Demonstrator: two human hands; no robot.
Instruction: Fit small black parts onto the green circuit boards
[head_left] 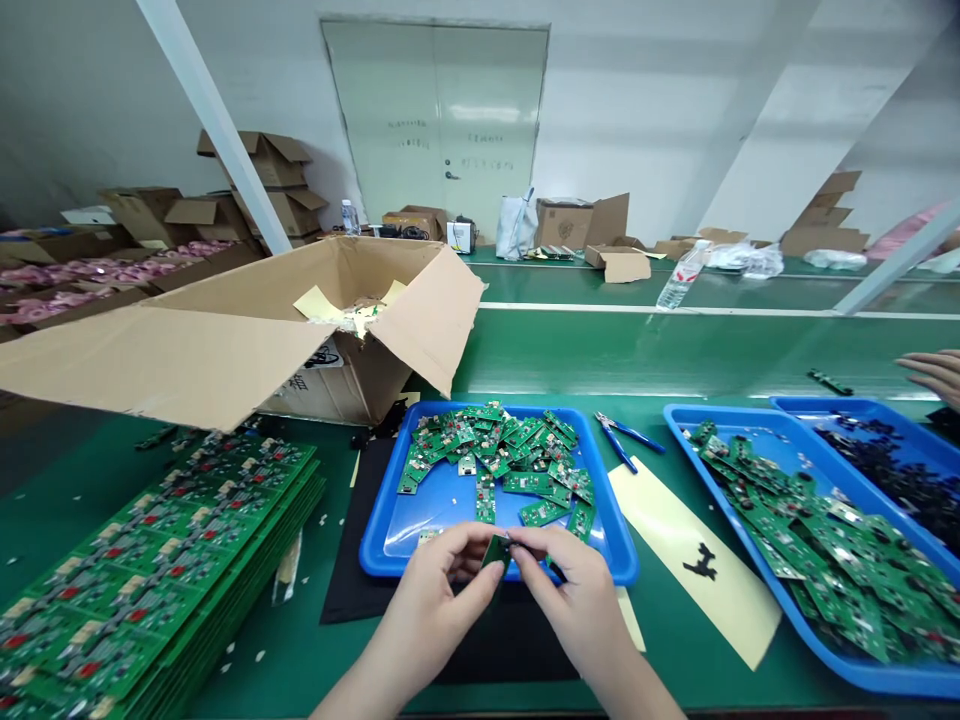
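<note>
My left hand (442,590) and my right hand (574,590) meet over the near rim of a blue tray (450,500). Both pinch one small green circuit board (496,551) between thumbs and fingertips. The tray holds a heap of several similar small green boards (502,450) toward its far side. A black mat (352,560) lies under the tray and under my hands.
A tall stack of green panel boards (150,570) sits at the left. An open cardboard box (300,320) stands behind the tray. Blue-handled cutters (626,437), a yellow paper strip (690,560) and two more blue trays (757,570) lie to the right. Another person's hand (934,372) shows at the right edge.
</note>
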